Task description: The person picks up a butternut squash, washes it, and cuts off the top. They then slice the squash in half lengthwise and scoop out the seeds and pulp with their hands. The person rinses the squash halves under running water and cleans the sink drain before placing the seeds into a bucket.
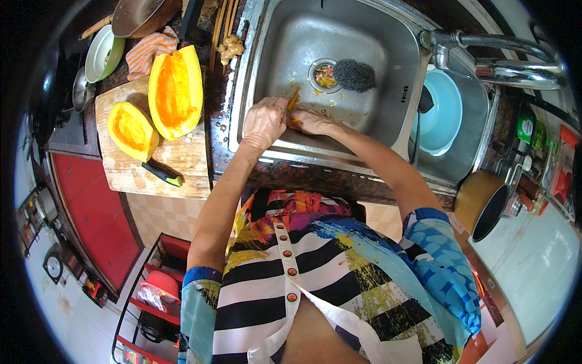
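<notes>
Over the near left part of the steel sink (386, 41), my two hands are close together. My left hand (265, 119) is curled, with orange stringy pumpkin pulp (294, 98) showing beside its fingers. My right hand (313, 120) meets it from the right, its fingers around more of the pulp and partly hidden. Seeds and orange bits lie on the sink floor. The drain strainer (324, 75) holds scraps, and a dark grey scouring pad (354, 75) rests against it.
Left, a wooden cutting board (182, 159) carries a large pumpkin piece (176, 91), a smaller one (132, 132) and a black-and-green knife handle (161, 174); its blade is hidden. Ginger (231, 49) lies near the sink. Right are a faucet (514, 75), a blue basin (441, 109) and a pot (479, 204).
</notes>
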Available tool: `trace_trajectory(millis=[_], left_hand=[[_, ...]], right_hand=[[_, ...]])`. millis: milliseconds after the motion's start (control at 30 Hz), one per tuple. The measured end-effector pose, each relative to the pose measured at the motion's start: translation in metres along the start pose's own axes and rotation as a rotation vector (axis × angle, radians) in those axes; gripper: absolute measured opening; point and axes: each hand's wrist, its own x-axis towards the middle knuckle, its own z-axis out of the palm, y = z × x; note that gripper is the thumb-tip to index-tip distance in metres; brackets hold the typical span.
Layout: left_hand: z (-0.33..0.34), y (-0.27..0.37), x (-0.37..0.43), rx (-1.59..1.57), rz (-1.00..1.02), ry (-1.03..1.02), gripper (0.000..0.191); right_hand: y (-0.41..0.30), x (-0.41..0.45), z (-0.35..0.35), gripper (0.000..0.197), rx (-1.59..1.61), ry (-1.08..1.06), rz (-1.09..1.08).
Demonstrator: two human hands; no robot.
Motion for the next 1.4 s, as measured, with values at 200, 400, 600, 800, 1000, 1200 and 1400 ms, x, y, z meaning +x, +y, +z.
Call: trace_trajectory(millis=[200, 400, 600, 800, 1000, 1200, 1400], left_hand=[[-0.005, 0.002, -0.002, -0.004, -0.026, -0.037, 0.019], [-0.002, 0.0, -0.004, -0.004, -0.034, -0.05, 0.02], [-0.004, 0.002, -0.004, -0.003, -0.033, -0.046, 0.022], [-0.003, 0.0, -0.004, -0.012, -0.053, -0.045, 0.026], [-0.003, 0.0, -0.003, -0.002, -0.027, -0.008, 0.027], [-0.001, 0.0, -0.001, 0.018, -0.042, -0.075, 0.027], [0.0, -0.001, -0.002, 0.057, -0.015, -0.04, 0.025]], right_hand=[[-0.084, -0.068, -0.066, 0.046, 0.067, 0.12, 0.309], [-0.048, -0.079, -0.089, 0.04, -0.41, 0.237, 0.54], [-0.064, -0.035, -0.053, 0.056, 0.039, 0.234, 0.562], [-0.075, -0.014, -0.094, 0.041, -0.427, 0.214, 0.259], [-0.057, 0.011, -0.062, 0.03, -0.446, 0.178, 0.027], [-0.011, -0.008, -0.01, 0.031, -0.209, 0.077, -0.214], [-0.048, -0.026, -0.032, 0.04, 0.202, -0.111, 0.076]])
